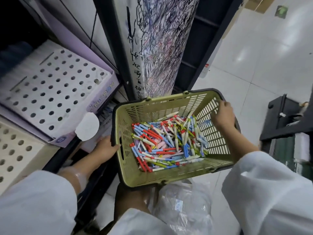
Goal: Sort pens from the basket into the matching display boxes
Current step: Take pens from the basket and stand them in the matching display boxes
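Note:
An olive-green slatted basket (149, 109) with a dark rim sits in the middle, resting on my knee. Several pens (167, 143) in red, blue, pink, white and green lie heaped in its bottom. My left hand (105, 148) grips the basket's left rim by the handle slot. My right hand (221, 114) holds the right rim near the far corner. At left, a lilac display box (50, 89) has a white top full of round holes with nothing in them. A second perforated box (15, 150), cream-coloured, lies below it at the left edge.
A black shelf upright (118, 53) and a white pillar covered in pen scribbles (160, 44) stand behind the basket. A clear plastic bag (183, 206) lies on the white tiled floor under the basket. A dark stand (284, 119) is at right.

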The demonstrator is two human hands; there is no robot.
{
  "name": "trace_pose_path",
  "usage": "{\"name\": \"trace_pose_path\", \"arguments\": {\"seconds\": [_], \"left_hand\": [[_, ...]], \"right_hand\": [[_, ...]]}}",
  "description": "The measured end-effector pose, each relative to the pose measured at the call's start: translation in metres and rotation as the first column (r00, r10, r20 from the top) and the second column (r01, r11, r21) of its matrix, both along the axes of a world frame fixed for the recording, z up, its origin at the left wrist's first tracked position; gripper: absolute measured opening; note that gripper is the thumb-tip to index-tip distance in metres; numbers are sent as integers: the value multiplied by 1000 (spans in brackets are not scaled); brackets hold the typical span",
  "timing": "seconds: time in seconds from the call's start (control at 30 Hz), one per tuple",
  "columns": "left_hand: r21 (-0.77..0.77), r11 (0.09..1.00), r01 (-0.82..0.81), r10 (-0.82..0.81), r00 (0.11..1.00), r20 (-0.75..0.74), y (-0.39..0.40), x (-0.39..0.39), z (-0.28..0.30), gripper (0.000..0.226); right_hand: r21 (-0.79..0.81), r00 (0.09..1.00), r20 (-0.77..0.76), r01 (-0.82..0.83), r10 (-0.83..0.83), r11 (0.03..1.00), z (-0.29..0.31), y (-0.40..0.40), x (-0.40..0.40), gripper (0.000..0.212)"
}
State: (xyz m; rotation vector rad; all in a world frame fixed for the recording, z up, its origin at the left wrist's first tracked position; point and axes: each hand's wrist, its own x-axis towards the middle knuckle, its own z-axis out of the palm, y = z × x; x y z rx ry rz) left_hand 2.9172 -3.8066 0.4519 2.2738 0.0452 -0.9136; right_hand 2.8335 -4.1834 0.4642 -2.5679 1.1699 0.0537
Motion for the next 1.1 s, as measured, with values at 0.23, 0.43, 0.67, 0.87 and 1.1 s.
{"name": "trace_pose_path", "arguments": {"seconds": [0.23, 0.43, 0.67, 0.87, 1.1], "left_hand": [[-10, 999, 38, -38, 999, -8, 10, -11, -5, 51], [-2, 999, -34, 34, 995, 95, 5, -17, -29, 35], [202, 975, -98, -68, 729, 681, -42, -14, -38, 51], [82, 994, -78, -8, 677, 736, -73, -49, -56, 30], [-52, 988, -149, 146, 744, 653, -79, -78, -66, 25]], "right_hand": [[347, 723, -269, -543, 636, 765, -24, 80, 40, 37], [417, 531, -370, -638, 762, 647, -73, 125, 59, 35], [251, 581, -315, -711, 750, 656, -152, 163, 83, 69], [247, 470, -393, -774, 790, 583, -180, 169, 93, 88], [382, 580, -139, -716, 802, 584, -179, 178, 92, 34]]}}
